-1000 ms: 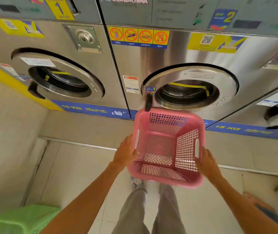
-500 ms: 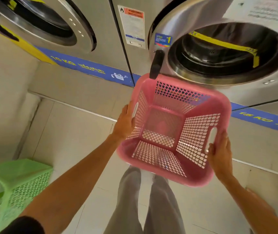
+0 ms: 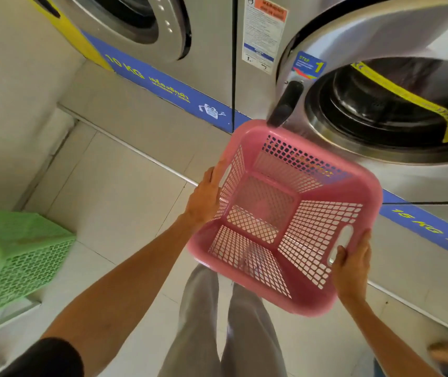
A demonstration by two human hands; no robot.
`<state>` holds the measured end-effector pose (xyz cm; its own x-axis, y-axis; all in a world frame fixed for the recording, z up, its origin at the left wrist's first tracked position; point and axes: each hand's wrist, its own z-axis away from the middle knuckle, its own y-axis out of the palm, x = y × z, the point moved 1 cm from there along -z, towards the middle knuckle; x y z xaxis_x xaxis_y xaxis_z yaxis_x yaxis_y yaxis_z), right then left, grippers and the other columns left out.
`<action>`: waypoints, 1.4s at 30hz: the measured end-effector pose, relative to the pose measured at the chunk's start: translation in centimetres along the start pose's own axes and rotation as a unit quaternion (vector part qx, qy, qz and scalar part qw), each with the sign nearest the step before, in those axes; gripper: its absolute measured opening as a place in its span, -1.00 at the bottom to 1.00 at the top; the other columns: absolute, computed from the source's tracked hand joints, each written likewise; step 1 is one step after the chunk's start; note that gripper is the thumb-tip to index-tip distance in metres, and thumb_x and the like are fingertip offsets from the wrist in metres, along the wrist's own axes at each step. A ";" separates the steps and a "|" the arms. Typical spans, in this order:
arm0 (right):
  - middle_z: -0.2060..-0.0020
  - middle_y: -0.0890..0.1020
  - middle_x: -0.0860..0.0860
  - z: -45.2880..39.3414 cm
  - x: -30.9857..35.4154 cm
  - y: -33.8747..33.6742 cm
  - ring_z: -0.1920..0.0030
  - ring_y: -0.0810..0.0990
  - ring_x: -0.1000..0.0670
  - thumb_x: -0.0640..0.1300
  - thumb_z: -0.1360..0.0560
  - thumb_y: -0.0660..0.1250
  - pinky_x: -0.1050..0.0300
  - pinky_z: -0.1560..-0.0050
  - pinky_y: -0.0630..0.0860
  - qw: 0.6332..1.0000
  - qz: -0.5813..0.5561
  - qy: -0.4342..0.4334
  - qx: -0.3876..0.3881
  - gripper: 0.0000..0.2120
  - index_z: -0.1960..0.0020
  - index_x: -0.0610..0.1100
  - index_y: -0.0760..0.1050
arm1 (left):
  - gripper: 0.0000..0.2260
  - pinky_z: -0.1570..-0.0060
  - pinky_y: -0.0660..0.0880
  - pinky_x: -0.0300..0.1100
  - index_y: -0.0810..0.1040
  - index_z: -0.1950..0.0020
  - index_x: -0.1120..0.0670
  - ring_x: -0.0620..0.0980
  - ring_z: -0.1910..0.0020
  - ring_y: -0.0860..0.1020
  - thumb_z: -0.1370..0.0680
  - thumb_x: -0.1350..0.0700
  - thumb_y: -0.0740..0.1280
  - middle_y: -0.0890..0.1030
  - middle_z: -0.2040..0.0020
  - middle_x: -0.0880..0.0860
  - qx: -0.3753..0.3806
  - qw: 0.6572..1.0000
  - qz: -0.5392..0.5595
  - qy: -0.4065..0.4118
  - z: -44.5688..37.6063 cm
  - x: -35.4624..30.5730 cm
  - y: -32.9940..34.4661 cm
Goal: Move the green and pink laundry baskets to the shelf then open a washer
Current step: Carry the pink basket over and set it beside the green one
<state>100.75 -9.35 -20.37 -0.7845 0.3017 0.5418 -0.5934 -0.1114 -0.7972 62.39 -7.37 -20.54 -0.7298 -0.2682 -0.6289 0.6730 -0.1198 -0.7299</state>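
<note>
- Pink basket (image 3: 285, 213) was held off the floor at frame centre, tilted, open mouth toward the camera, nothing inside.
- Left hand (image 3: 205, 195) sat on the basket's 9 o'clock side wall by the handle slot; palm flat against the outside, fingers mostly straight along the rim. Whether any fingertip hooked into the slot: could not tell.
- Right hand (image 3: 351, 265) was at the basket's 4 o'clock side, fingers wrapped over the rim just beside the handle slot, thumb on the outer wall. Gripping.
- Hands were well apart, one on each opposite side wall, basket between them.
- Green basket (image 3: 13, 257) was at 9 o'clock of the frame, at the left edge, well apart from both hands; what it rested on was unclear.
- Right washer (image 3: 380, 85) was at 1 o'clock, door closed, black door handle (image 3: 285, 104) just above the pink basket's far rim.
- Left washer (image 3: 146, 23) was at 11 o'clock, partly cut off.
- Grey trouser legs (image 3: 217, 322) were at 6 o'clock under the basket, over the tiled floor (image 3: 114, 191).
</note>
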 end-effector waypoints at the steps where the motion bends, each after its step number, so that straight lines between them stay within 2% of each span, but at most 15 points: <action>1: -0.51 0.22 -0.29 0.2 0.2 0.1 -0.48 0.24 -0.29 -0.37 -0.58 0.23 -0.05 -0.45 0.21 1.000 0.002 -0.014 0.005 -0.29 -0.62 -0.24 -0.04 | -0.34 0.24 0.62 -0.13 -0.07 -0.64 -0.08 0.07 0.02 0.60 -0.63 0.10 0.20 0.38 -0.34 0.17 -0.007 1.000 0.001 -0.011 0.8 0.5 -0.2; 4: -0.51 0.23 -0.29 0.8 1.3 0.9 -0.48 0.26 -0.31 -0.37 -0.58 0.24 -0.12 -0.45 0.24 0.998 0.015 -0.048 0.028 -0.29 -0.62 -0.22 -0.03 | -0.38 0.38 0.57 -0.28 -0.05 -0.64 -0.08 -0.07 0.10 0.52 -0.60 -0.06 0.08 0.39 -0.33 0.16 -0.031 0.999 0.014 -0.029 4.2 2.2 -1.6; 6: -0.51 0.24 -0.29 1.6 2.8 1.7 -0.46 0.29 -0.33 -0.36 -0.58 0.26 -0.17 -0.43 0.27 0.996 0.026 -0.077 0.046 -0.28 -0.62 -0.21 -0.02 | -0.40 0.38 0.52 -0.34 -0.05 -0.64 -0.08 -0.04 0.07 0.55 -0.63 -0.07 0.10 0.38 -0.35 0.15 -0.047 0.997 0.020 -0.054 7.0 3.9 -2.5; 8: -0.53 0.23 -0.27 2.6 4.6 2.7 -0.46 0.31 -0.34 -0.35 -0.58 0.27 -0.19 -0.42 0.29 0.993 0.028 -0.087 0.073 -0.28 -0.63 -0.19 -0.01 | -0.39 0.27 0.64 -0.17 -0.04 -0.65 -0.04 0.07 -0.03 0.60 -0.66 -0.03 0.15 0.37 -0.39 0.15 -0.067 0.993 0.024 -0.096 10.2 5.7 -3.6; 12: -0.54 0.22 -0.26 4.5 10.1 4.9 -0.48 0.30 -0.33 -0.34 -0.59 0.27 -0.17 -0.42 0.29 0.980 0.036 -0.146 0.132 -0.30 -0.62 -0.24 0.01 | -0.20 0.06 0.65 0.01 -0.05 -0.64 -0.09 0.02 -0.12 0.57 -0.49 -0.47 -0.10 0.34 -0.45 0.12 -0.115 0.978 0.032 -0.172 17.3 7.8 -7.4; 14: -0.55 0.20 -0.26 5.5 13.2 6.4 -0.48 0.29 -0.33 -0.32 -0.60 0.26 -0.17 -0.43 0.29 0.966 0.048 -0.188 0.171 -0.32 -0.62 -0.27 0.01 | -0.15 0.01 0.63 0.11 -0.06 -0.63 -0.15 0.07 -0.15 0.57 -0.42 -0.55 -0.17 0.31 -0.49 0.12 -0.144 0.965 0.044 -0.217 21.1 9.0 -9.2; 18: -0.54 0.22 -0.26 7.2 19.3 10.7 -0.48 0.31 -0.27 -0.25 -0.63 0.23 -0.10 -0.42 0.32 0.930 0.045 -0.279 0.235 -0.35 -0.62 -0.25 -0.01 | -0.29 -0.02 0.59 0.20 -0.09 -0.62 -0.21 0.19 -0.18 0.59 -0.50 -0.35 0.00 0.28 -0.52 0.13 -0.186 0.933 0.059 -0.303 27.3 12.7 -11.4; 22: -0.53 0.25 -0.18 9.2 24.7 14.9 -0.47 0.28 -0.10 -0.15 -0.66 0.20 0.40 -0.41 0.15 0.902 0.040 -0.337 0.265 -0.39 -0.61 -0.12 -0.01 | -0.34 0.03 0.56 0.10 -0.11 -0.62 -0.23 0.24 -0.19 0.56 -0.63 0.05 0.17 0.35 -0.45 0.16 -0.238 0.901 0.073 -0.354 31.7 16.7 -12.3; 23: -0.52 0.25 -0.17 9.5 25.9 15.8 -0.46 0.28 -0.06 -0.16 -0.66 0.20 0.51 -0.39 0.11 0.894 0.036 -0.358 0.269 -0.39 -0.61 -0.12 -0.01 | -0.32 0.03 0.56 0.12 -0.13 -0.62 -0.26 0.23 -0.17 0.56 -0.63 0.08 0.18 0.37 -0.43 0.16 -0.251 0.895 0.079 -0.360 32.4 17.5 -12.7; 25: -0.51 0.27 -0.13 10.1 28.7 17.6 -0.43 0.34 0.00 -0.13 -0.66 0.19 0.48 -0.37 0.20 0.884 0.043 -0.370 0.284 -0.38 -0.62 -0.09 -0.02 | -0.30 -0.02 0.55 0.21 -0.18 -0.61 -0.27 0.25 -0.19 0.55 -0.63 0.08 0.18 0.37 -0.44 0.17 -0.269 0.886 0.082 -0.369 33.7 18.7 -13.8; 28: -0.40 0.39 -0.09 11.7 32.4 19.8 -0.16 0.44 0.37 -0.09 -0.67 0.17 0.68 -0.04 0.35 0.883 0.036 -0.370 0.287 -0.43 -0.61 -0.06 0.03 | -0.27 -0.11 0.51 0.31 -0.25 -0.61 -0.22 0.31 -0.27 0.51 -0.64 0.06 0.19 0.29 -0.52 0.19 -0.281 0.879 0.079 -0.378 35.6 20.7 -15.6; 33: -0.34 0.46 -0.10 14.4 38.5 24.4 -0.16 0.54 0.07 -0.21 -0.62 0.20 0.55 -0.01 0.47 0.870 0.041 -0.387 0.304 -0.45 -0.57 -0.13 0.11 | -0.23 -0.05 0.52 0.28 -0.22 -0.64 0.02 0.34 -0.24 0.53 -0.62 0.16 0.24 0.29 -0.54 0.24 -0.300 0.857 0.068 -0.414 37.9 24.9 -20.0; 35: -0.37 0.45 -0.15 15.7 41.4 26.3 -0.28 0.54 -0.13 -0.20 -0.61 0.21 0.10 -0.18 0.58 0.874 0.053 -0.380 0.300 -0.47 -0.54 -0.19 0.16 | -0.26 -0.09 0.50 0.26 -0.16 -0.64 0.11 0.34 -0.26 0.50 -0.61 0.18 0.25 0.34 -0.51 0.26 -0.303 0.841 0.070 -0.442 38.9 26.5 -21.6; 37: -0.38 0.45 -0.21 16.6 43.9 28.2 -0.33 0.50 -0.22 -0.23 -0.59 0.23 -0.15 -0.29 0.49 0.869 0.057 -0.394 0.293 -0.49 -0.50 -0.25 0.21 | -0.28 -0.13 0.48 0.24 -0.11 -0.64 0.14 0.32 -0.28 0.48 -0.61 0.15 0.25 0.36 -0.48 0.26 -0.301 0.829 0.083 -0.463 39.6 28.0 -23.2; 42: -0.34 0.50 -0.14 17.1 49.9 31.9 -0.27 0.55 -0.15 -0.22 -0.60 0.22 -0.04 -0.24 0.55 0.866 0.042 -0.404 0.292 -0.51 -0.50 -0.18 0.23 | -0.32 0.00 0.49 0.11 -0.06 -0.63 0.17 0.30 -0.23 0.51 -0.62 0.18 0.25 0.38 -0.45 0.29 -0.322 0.822 0.100 -0.459 38.7 31.4 -26.3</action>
<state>39.61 -14.05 -14.17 -0.5598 -0.4652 0.6857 -0.3320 -0.6323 -0.7000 26.43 -49.63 -10.68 -0.0153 -0.8650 -0.5016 0.3499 0.4653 -0.8130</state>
